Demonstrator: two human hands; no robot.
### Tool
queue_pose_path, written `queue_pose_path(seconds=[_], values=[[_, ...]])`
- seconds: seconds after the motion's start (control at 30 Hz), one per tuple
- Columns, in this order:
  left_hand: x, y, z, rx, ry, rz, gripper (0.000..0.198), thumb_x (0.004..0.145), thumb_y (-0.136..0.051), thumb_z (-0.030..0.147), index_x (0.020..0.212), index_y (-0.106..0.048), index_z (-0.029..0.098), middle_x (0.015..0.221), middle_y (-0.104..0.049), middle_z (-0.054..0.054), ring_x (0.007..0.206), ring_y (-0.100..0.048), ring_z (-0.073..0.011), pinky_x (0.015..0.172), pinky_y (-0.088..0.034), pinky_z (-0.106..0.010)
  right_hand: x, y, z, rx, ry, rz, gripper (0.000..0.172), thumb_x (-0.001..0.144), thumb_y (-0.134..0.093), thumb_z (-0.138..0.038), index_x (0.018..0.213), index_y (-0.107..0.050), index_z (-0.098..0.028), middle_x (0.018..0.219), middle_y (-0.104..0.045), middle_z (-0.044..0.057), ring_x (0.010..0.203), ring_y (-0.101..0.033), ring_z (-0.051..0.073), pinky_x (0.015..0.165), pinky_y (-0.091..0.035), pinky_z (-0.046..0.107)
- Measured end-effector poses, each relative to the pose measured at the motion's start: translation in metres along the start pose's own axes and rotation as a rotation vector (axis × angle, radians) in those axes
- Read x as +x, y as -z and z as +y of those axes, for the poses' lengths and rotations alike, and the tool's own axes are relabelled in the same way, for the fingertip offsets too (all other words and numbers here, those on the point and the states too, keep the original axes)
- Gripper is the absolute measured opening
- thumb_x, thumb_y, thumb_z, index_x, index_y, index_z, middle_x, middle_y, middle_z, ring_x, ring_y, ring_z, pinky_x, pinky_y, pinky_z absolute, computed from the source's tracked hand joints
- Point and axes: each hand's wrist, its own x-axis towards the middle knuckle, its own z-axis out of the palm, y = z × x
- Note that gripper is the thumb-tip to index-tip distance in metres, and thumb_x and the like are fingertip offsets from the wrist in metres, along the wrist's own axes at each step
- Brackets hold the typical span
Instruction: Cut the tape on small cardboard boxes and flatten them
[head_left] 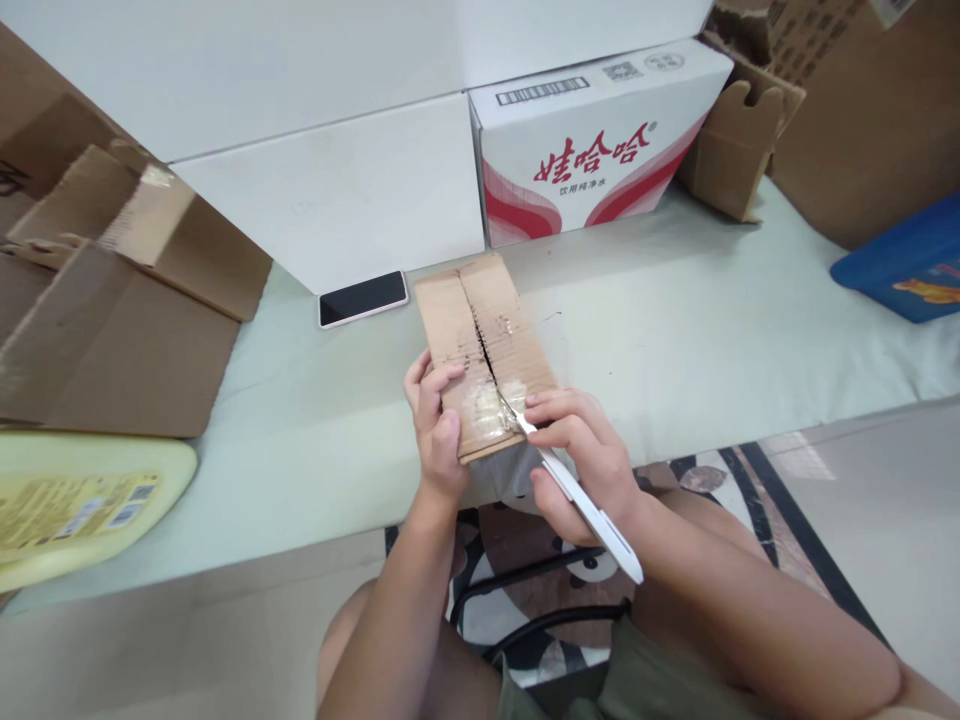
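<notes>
A small brown cardboard box [480, 310] lies in front of me at the near edge of the pale green surface. Along its top runs a seam, split in the middle, with clear tape over the near end. My left hand [439, 425] grips the box's left side, thumb and fingers on its edge. In my right hand [589, 455] is a white utility knife [581, 500], held along its handle. The blade tip touches the taped end of the seam. My right fingertips rest close to the box's right edge.
Behind the box lies a phone [363, 299]. White cartons [322, 190] and a red-and-white water carton [577, 150] stand at the back. Brown boxes [127, 330] and a yellow bottle [82, 505] are at left; a blue package [907, 260] is at right.
</notes>
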Motion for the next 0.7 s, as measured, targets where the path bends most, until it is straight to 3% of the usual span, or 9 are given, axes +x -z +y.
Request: queue_pose_path(seconds=[0.7], values=[[0.0007, -0.0004, -0.0007, -0.017, -0.017, -0.002, 0.041, 0.097, -0.041, 0.050, 0.121, -0.065, 0.028, 0.135, -0.057, -0.009, 0.149, -0.042, -0.0333, 0.123, -0.037, -0.052, 0.0005, 0.0007, -0.0001, -0.007, 0.006, -0.016, 0.028, 0.076, -0.059, -0.015, 0.103, -0.055, -0.023, 0.104, -0.069, 0.008, 0.106, -0.071, 0.027, 0.090, -0.057, 0.047]])
